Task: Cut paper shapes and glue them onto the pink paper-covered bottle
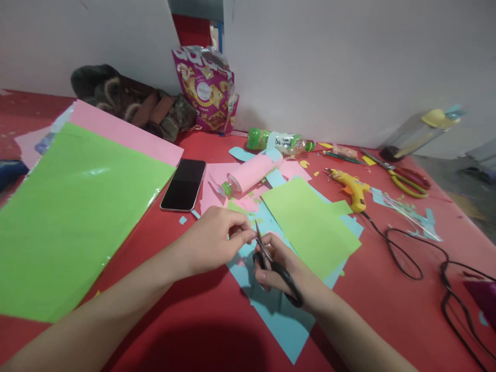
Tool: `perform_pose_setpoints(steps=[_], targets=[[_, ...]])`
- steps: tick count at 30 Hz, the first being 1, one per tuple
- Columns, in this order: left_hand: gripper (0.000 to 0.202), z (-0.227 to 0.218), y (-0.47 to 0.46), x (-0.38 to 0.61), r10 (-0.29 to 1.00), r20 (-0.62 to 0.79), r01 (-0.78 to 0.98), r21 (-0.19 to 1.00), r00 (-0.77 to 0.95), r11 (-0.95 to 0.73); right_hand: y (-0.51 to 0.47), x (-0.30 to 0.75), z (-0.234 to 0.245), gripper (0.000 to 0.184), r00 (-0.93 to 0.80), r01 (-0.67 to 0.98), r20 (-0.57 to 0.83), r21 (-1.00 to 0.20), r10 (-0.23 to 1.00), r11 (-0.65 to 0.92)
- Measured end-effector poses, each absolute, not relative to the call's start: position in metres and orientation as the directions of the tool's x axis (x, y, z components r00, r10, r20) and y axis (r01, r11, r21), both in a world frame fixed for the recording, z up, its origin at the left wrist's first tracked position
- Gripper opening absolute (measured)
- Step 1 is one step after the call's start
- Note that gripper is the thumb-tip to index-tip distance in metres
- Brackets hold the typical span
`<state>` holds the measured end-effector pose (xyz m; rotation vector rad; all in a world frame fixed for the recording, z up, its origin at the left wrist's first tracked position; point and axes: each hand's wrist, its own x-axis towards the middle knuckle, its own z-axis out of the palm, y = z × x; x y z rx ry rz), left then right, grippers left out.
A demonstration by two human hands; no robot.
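Both hands meet near the middle of the red table (189, 305), over a blue sheet (284, 320).

Right hand (289, 261): fingers wrapped around a pair of black-handled scissors (282, 273), thumb and fingers on the handle loops. Blades point up and away from the person, tips right at the left hand's fingertips. Can't confirm the exact blade gap.

Left hand (220, 235): thumb and forefinger pinched together next to the blade tips. Can't tell what, if anything, sits in the pinch; too small.

Around the hands: a light green sheet (310, 227) overlaps the blue one, just right of the scissors. Paper scraps (250, 204) in pink and green lie behind the left hand. A pink-wrapped bottle (253, 173) lies on its side beyond them, green cap toward the person. Phone (183, 185), screen dark, is left of that bottle.

Left side: large green sheet (77, 217) over a pink sheet (120, 126).

Right side: yellow glue gun (356, 194) on its side, black cord (399, 258) looping toward the near right. Tool handles (408, 181), red and yellow, lie past it.

Back: purple snack bag (205, 93) upright against the white panel (329, 62), labelled bottle (284, 142) lying to its right.
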<state>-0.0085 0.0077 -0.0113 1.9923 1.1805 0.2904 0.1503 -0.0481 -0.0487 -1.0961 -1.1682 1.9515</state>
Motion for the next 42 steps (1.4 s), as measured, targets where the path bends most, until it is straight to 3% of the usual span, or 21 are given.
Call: perform_pose_setpoints(steps=[20, 29, 42], targets=[[0.020, -0.013, 0.003, 0.001, 0.873, -0.077, 0.475, 0.860, 0.482, -0.187, -0.049, 0.148, -0.048, 0.038, -0.414, -0.177, -0.300, -0.900, 0.859, -0.399], [0.022, -0.014, 0.000, 0.001, 0.859, -0.140, 0.484, 0.864, 0.493, -0.137, -0.049, 0.152, -0.048, 0.035, -0.476, -0.198, -0.273, -0.893, 0.836, -0.405], [0.021, -0.011, 0.000, 0.002, 0.870, -0.106, 0.511, 0.841, 0.482, -0.180, -0.049, 0.149, -0.047, 0.036, -0.449, -0.180, -0.279, -0.902, 0.849, -0.392]])
